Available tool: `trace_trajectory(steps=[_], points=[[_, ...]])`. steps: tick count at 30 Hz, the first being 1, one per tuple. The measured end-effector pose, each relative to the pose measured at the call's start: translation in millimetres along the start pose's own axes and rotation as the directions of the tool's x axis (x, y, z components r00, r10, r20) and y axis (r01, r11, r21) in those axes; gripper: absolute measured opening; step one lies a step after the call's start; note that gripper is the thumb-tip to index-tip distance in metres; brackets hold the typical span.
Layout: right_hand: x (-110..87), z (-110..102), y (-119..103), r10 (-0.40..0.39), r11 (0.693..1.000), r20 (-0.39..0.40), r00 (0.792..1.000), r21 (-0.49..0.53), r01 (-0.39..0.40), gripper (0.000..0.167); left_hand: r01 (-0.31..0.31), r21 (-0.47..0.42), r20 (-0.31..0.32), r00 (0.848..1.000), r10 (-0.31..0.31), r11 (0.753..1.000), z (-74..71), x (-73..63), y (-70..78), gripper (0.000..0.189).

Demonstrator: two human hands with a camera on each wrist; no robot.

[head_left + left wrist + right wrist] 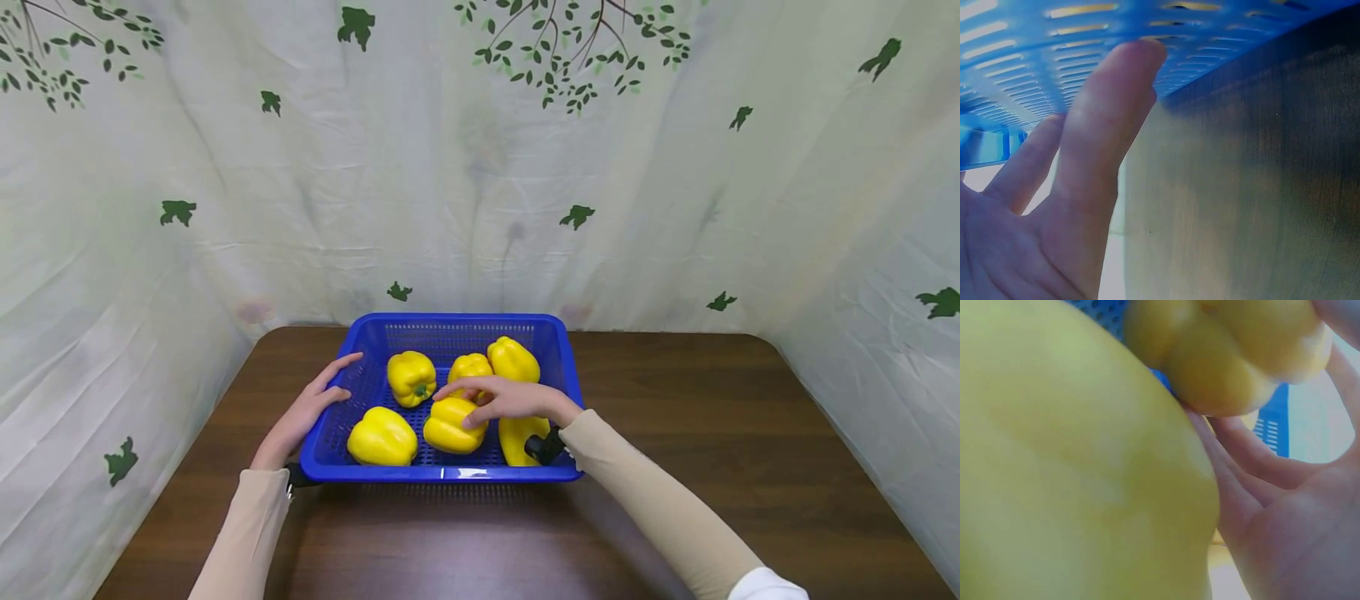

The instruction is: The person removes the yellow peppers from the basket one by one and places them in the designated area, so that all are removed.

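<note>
A blue perforated plastic basket (450, 473) holds several yellow bell peppers. My left hand (303, 414) grips the basket's left side, with thumb and a finger over the rim in the head view; the left wrist view shows other fingers (1094, 125) against the outside of the slotted wall. My right hand (517, 397) reaches over the basket and holds the front middle bell pepper (450, 429), thumb on its near side and fingers on its far side. In the right wrist view, that pepper (1216, 369) sits between thumb and fingers, while another pepper (1072, 462) fills the left.
Other bell peppers lie around the held one: front left (382, 437), back left (412, 378), back right (513, 359), and one under the right wrist (517, 442). The basket stands on a brown wooden table (690, 433), near a leaf-patterned curtain (450, 167) behind.
</note>
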State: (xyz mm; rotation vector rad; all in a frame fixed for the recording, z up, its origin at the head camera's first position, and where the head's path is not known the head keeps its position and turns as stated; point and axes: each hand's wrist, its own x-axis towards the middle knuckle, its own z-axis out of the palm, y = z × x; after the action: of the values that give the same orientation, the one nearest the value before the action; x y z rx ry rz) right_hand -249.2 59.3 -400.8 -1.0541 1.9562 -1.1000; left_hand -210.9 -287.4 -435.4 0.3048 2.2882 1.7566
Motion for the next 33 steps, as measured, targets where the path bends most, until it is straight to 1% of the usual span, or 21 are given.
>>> trace_trajectory(steps=[7,10,14,19,25,29,33], points=[[-8.1,-7.6,-2.7,-0.025,0.999,-0.118,0.993,0.031,0.028,0.049,0.006,0.006,-0.002,1.0,-0.006,1.0,-0.5,1.8,-1.0,0.058],[-12.9,-10.7,-2.3,-0.041,0.997,-0.154,0.987,0.053,0.05,0.048,-0.006,0.018,-0.001,1.0,0.006,1.0,-1.4,3.9,-1.2,0.058],[-20.6,-13.6,-1.5,-0.043,0.995,-0.199,0.979,0.08,0.06,0.046,-0.015,0.039,0.004,1.0,0.015,0.999,-3.1,5.2,0.1,0.058],[-32.1,-17.2,-5.9,-0.028,0.993,-0.259,0.965,0.099,0.056,0.047,-0.007,0.068,0.003,1.0,0.007,0.998,-4.2,4.5,1.3,0.057],[-43.4,-25.1,-9.4,-0.004,0.99,-0.32,0.948,0.131,0.048,0.048,-0.014,0.077,0.009,1.0,0.013,0.997,-6.2,5.8,1.8,0.057],[-51.5,-30.5,-10.1,-0.019,0.984,-0.341,0.94,0.158,0.077,0.05,-0.018,0.084,0.012,1.0,0.017,0.996,-7.3,6.7,2.5,0.057],[-59.3,-34.5,-8.4,-0.044,0.979,-0.347,0.937,0.17,0.109,0.051,0.001,0.081,0.027,1.0,-0.003,0.997,-8.4,6.9,3.2,0.058]])
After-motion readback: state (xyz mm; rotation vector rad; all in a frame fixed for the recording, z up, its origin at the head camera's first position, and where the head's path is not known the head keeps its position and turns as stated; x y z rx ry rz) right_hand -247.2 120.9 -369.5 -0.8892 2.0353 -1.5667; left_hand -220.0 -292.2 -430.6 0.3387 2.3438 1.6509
